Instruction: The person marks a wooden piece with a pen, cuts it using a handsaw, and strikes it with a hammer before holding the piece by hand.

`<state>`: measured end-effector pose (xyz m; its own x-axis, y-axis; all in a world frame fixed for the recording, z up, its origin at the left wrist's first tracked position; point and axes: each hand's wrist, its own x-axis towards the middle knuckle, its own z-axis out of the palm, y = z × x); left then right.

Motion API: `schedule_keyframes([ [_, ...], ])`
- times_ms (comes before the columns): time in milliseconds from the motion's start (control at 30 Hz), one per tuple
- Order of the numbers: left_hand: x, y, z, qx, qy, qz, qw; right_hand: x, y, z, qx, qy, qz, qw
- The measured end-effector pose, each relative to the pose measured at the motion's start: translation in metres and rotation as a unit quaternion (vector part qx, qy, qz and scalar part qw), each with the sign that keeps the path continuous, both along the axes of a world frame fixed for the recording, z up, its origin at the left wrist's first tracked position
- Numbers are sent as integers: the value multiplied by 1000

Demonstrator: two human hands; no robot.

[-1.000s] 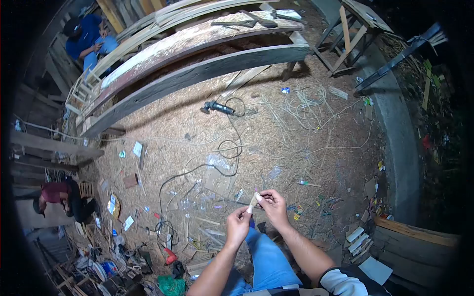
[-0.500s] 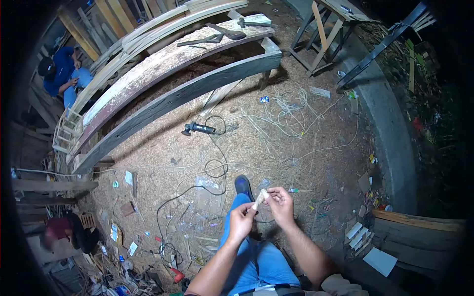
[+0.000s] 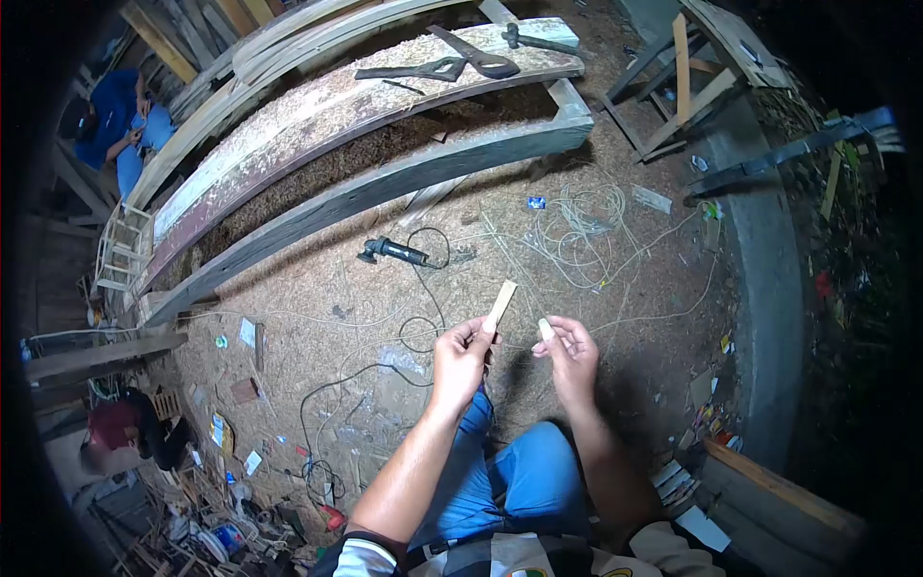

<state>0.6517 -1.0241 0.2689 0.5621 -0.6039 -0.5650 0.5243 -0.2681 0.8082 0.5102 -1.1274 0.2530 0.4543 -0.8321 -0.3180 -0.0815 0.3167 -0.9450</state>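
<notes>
Wooden strip [image 3: 502, 299] is held in left hand [image 3: 460, 363], pinched near its lower end between thumb and fingers; free end is pointed up and away from the hand, tilted slightly toward the right. Right hand [image 3: 574, 361] is held just beside it, apart from the strip, thumb and fingers narrowly spaced; whether anything small is pinched there cannot be told. Both hands are held above the jeans-clad knees [image 3: 543, 471]. Beyond left hand, an angle grinder [image 3: 399, 252] is laid on the shavings-covered floor [image 3: 317, 288]. Beyond right hand, a tangle of pale cord [image 3: 582, 229] is spread, a blue packet [image 3: 536, 203] placed near it. Farther ahead of both hands, a long wooden bench [image 3: 433, 171] is seen; two handsaws [image 3: 497, 65] and a hammer [image 3: 548, 43] are laid on its top. Well off to the far left of the hands, a person in a blue shirt [image 3: 111, 115] and a person in a dark red top [image 3: 113, 423] are seen.
</notes>
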Motion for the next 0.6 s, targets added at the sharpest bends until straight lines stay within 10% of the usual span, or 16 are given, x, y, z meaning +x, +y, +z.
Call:
schedule_keyframes([
  [600, -53, -26, 0, 15, 26, 238, 971, 24, -76, 15, 24, 19, 201, 979],
])
